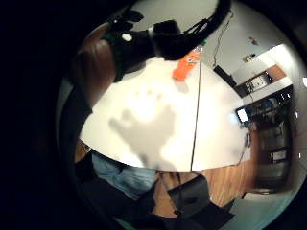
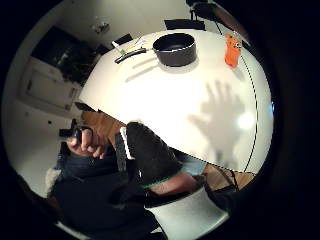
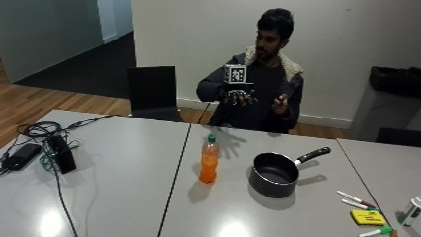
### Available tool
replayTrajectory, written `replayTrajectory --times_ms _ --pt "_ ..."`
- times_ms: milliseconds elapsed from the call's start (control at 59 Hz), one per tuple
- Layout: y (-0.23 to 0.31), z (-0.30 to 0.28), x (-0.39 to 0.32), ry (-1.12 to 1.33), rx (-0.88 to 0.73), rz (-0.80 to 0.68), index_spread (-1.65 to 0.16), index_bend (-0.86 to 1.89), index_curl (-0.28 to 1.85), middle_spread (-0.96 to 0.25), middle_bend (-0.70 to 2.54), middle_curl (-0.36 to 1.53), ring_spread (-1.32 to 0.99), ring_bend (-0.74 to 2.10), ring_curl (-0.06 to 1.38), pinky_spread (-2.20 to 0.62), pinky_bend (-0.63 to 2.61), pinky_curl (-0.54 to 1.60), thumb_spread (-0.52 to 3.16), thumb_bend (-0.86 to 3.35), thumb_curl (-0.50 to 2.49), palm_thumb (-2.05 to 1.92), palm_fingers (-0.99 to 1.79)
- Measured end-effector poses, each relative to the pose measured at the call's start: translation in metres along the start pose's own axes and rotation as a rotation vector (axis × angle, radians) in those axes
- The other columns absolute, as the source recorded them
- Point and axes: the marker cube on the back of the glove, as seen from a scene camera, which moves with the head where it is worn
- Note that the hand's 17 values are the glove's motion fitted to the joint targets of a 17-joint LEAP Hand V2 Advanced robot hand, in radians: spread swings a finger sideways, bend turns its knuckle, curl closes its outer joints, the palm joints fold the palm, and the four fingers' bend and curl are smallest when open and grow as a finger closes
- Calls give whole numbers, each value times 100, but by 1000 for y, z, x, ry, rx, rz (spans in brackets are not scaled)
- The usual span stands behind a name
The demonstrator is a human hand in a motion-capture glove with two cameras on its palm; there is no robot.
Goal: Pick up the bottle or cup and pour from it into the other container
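Markers (image 3: 358, 200) lie beside the pan (image 3: 275, 174); left of the pan stands the capped bottle (image 3: 209, 160), unreached. Above the bench (image 3: 118, 197), the gloved right hand (image 3: 238, 95) hovers spread, grasping nothing, likely readying a reach.

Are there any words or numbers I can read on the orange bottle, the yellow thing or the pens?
No text can be read anywhere.
Orange bottle: its label is too blurred to read.
Yellow pad: dark marks on top, too small to read.
Pens: no print can be made out.
Pot: no writing shows.
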Motion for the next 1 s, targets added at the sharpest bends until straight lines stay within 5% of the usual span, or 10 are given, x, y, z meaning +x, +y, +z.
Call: replayTrajectory --times_ms 68,220,424,509,627,797,916,1000 --pt "-3 2 -1 -2 33 102 -28 17 11 -1 23 10 9 24 9 19 59 17 61 10 9 21 56" --pt "-3 3 15 20 25 -36 -38 14 17 -2 23 18 13 24 15 27 64 23 90 5 16 23 53" --pt "-21 -2 42 -4 70 229 -39 13 20 -1 21 24 15 24 19 30 66 26 100 -1 22 26 50" --pt "-22 -5 68 8 56 132 -39 12 20 0 21 26 16 24 21 31 68 27 101 -2 25 27 48" --pt "-42 1 105 -3 234 252 -38 10 20 1 21 28 17 26 23 31 72 29 100 -3 27 28 43" --pt "-52 20 168 -174 53 128 -36 9 18 4 21 30 18 24 24 32 80 32 97 -2 30 31 34" --pt "-85 58 198 -333 204 277 -34 11 18 8 19 31 21 20 24 33 86 33 96 -3 31 33 21" --pt "-115 86 213 -495 168 387 -33 11 17 11 19 30 23 19 24 34 89 34 94 -3 32 34 13"
